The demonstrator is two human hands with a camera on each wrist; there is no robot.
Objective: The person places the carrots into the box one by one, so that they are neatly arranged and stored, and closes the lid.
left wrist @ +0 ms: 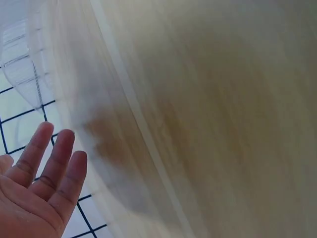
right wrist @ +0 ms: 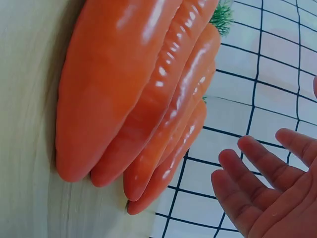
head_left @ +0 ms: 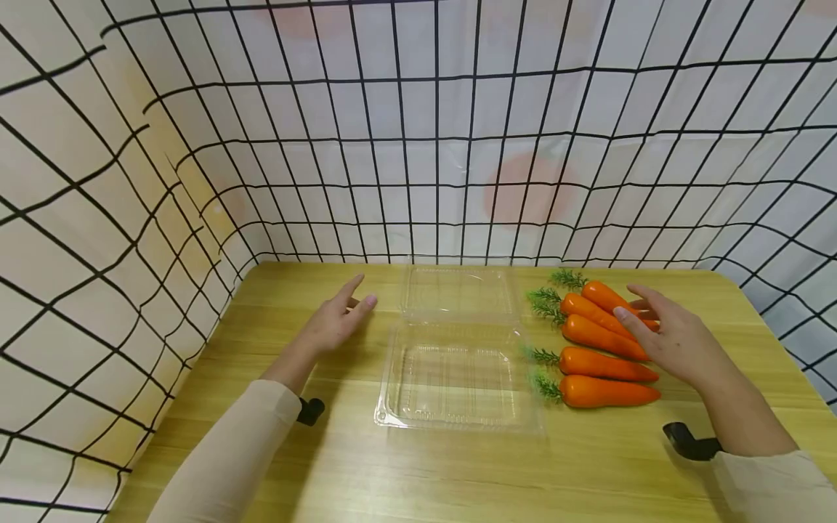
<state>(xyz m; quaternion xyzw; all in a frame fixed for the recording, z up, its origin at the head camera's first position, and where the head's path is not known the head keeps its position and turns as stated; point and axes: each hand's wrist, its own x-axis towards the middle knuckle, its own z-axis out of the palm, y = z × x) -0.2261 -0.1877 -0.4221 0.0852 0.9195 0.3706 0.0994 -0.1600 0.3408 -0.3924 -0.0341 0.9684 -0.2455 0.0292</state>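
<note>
Several orange carrots (head_left: 608, 392) with green leafy tops lie side by side on the table's right half, their tips pointing right. Over the tips of the farther ones hovers my right hand (head_left: 683, 341), its fingers spread and holding nothing. The right wrist view shows the same fingers (right wrist: 267, 168) apart from the carrots (right wrist: 109, 89). Left of the carrots a clear plastic clamshell box (head_left: 458, 421) lies unfolded, lid at the far side. My left hand (head_left: 330, 323) hovers to the left of the box with fingers extended; in the left wrist view its palm (left wrist: 29, 203) holds nothing.
A wood-grain table (head_left: 366, 479) carries everything. Black wire grid panels (head_left: 418, 138) stand along the back and both sides, with pale printed cloth behind them. Each wrist bears a small black device, one at the left cuff (head_left: 310, 412) and one at the right (head_left: 689, 442).
</note>
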